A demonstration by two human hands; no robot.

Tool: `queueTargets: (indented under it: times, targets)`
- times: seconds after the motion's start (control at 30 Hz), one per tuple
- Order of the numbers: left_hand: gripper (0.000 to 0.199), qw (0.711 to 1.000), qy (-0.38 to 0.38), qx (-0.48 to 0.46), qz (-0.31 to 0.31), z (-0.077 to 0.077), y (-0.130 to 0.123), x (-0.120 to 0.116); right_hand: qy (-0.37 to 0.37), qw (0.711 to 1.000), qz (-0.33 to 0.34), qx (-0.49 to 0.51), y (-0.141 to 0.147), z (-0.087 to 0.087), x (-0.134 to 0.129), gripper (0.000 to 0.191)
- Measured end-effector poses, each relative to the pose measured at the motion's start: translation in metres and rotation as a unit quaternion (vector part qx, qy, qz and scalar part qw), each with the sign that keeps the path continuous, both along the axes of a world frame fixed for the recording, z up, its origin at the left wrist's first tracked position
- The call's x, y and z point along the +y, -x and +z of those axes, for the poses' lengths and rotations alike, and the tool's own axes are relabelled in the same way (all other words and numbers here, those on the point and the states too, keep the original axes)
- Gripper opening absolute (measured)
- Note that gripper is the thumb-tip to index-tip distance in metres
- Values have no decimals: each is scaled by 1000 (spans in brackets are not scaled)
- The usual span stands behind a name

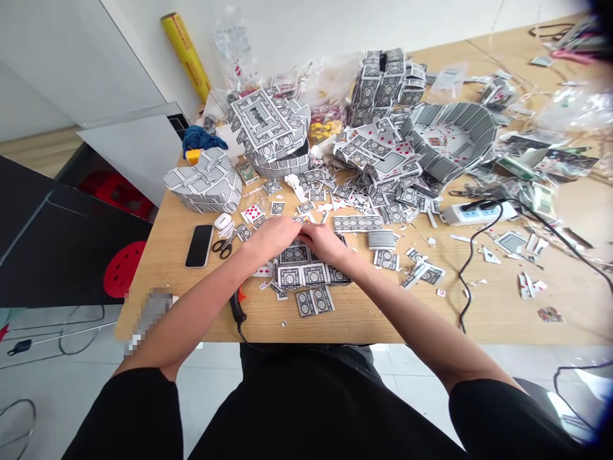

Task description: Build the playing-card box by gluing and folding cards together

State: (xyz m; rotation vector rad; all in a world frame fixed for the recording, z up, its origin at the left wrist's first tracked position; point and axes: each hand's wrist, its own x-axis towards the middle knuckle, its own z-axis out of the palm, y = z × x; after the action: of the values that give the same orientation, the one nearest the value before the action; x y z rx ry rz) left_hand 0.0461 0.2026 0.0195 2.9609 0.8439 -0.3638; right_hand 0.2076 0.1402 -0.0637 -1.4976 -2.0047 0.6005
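Observation:
In front of me on the wooden table lies a low box made of playing cards (301,276), with dark patterned card backs. My left hand (282,231) and my right hand (323,241) meet at its far edge, fingers bent and pressed close together. Whatever is between the fingertips is too small and covered to make out. A black and orange corded tool, seemingly a hot glue gun (237,308), lies by my left forearm. Nearer the table's front edge is a joined pair of cards (315,301). A strip of cards (358,223) lies right of my hands.
Scissors (223,247) and a phone (199,246) lie left. Behind stand card-built boxes (205,182), a lidded one (268,124), and a round card bowl (450,137). Card scraps spread widely. A power strip (476,212) with black cables (463,281) sits right.

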Motion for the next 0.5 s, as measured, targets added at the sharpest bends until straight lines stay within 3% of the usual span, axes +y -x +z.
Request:
queueTargets:
  times: [0.17,0.33,0.5]
  targets:
    - [26,1000,-1,-12,7,-4,2,-1,0,1000,4,2,-3,-1,2,15]
    - [24,997,-8,-66,34,-6,29,0,-9,1000,-2,28,-4,-3,0,13]
    - [16,994,-17,-99,46,-8,54,0,-35,997,-9,66,2,3,-4,26]
